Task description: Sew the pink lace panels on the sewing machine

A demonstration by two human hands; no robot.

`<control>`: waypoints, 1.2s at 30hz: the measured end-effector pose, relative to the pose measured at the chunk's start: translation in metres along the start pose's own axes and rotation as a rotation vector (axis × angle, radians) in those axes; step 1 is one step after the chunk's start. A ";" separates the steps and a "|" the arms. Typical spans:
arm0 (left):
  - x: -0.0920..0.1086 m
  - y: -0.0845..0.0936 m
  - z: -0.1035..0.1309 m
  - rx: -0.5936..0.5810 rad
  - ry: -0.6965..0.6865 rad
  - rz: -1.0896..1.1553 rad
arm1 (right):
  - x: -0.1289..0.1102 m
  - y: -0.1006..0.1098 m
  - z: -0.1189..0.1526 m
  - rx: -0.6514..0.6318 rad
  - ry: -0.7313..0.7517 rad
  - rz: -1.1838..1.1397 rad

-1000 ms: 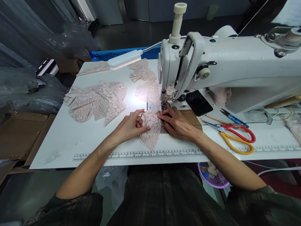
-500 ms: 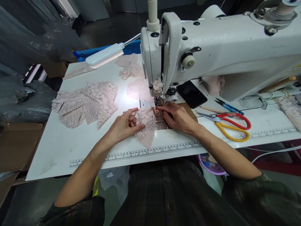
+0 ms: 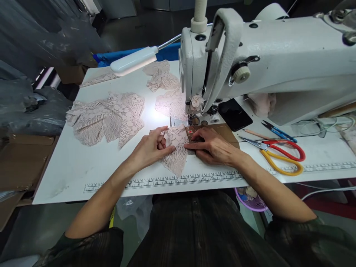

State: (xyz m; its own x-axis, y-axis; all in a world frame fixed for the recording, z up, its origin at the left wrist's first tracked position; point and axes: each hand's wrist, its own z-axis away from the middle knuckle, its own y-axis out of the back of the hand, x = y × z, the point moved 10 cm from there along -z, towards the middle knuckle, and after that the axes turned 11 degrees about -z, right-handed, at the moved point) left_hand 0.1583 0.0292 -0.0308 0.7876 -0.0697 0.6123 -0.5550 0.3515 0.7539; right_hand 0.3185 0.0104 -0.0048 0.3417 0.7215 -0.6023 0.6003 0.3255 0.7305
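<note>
A pale pink lace piece (image 3: 175,157) lies in front of the presser foot (image 3: 191,119) of a white sewing machine (image 3: 267,52), its pointed end toward me. My left hand (image 3: 151,149) grips its left edge, thumb on top and the other fingers curled beside it. From the other side, my right hand (image 3: 213,146) rests on a brown plate (image 3: 222,131), with the index finger stretched out to the lace's right edge. That hand's remaining fingers are partly bent, and I see nothing held in them.
More lace pieces (image 3: 108,116) lie at the left and behind the needle. A lamp (image 3: 133,61) hangs over the table. Right of my hand are a black phone (image 3: 235,114), red-and-yellow scissors (image 3: 280,150), blue snips (image 3: 279,131) and a pencil (image 3: 254,133). A printed ruler (image 3: 172,180) runs along the front edge.
My right hand has drawn back from beside the presser foot, its index fingertip now at the lace's right edge. My left hand keeps its hold. The whole view has shifted slightly.
</note>
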 end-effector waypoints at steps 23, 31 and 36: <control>0.086 -0.004 0.010 0.384 -0.866 -0.770 | 0.000 -0.001 -0.002 -0.005 -0.032 0.028; 0.076 -0.032 -0.006 0.198 -0.909 -1.040 | -0.001 -0.001 0.000 -0.006 -0.025 0.032; 0.073 -0.036 -0.005 0.167 -0.885 -1.073 | 0.003 -0.003 0.001 -0.022 -0.042 0.026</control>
State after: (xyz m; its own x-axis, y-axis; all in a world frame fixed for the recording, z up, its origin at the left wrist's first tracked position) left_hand 0.2376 0.0165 -0.0146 0.4501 -0.8103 -0.3754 0.1286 -0.3572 0.9252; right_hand 0.3182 0.0106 -0.0093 0.3875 0.7033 -0.5960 0.5751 0.3208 0.7525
